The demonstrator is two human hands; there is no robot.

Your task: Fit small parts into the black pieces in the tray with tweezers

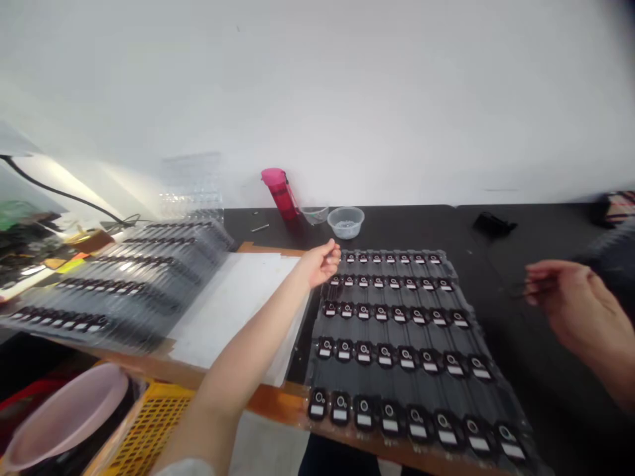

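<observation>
Black bench [496, 231], white wall. Left hand [322, 262] at tray [491, 390] 11 o'clock corner, fingers curled together, empty. Right hand [575, 304] pinching tweezers [533, 289], 3 o'clock. Best: steady tray before picking.

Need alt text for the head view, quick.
A left hand reaches over the far left corner of a dark tray filled with rows of small black modules, while the right hand hovers at the right holding thin tweezers.

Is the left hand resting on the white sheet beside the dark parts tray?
No, the left hand hovers at the far left corner of the dark parts tray, past the white sheet.
</observation>
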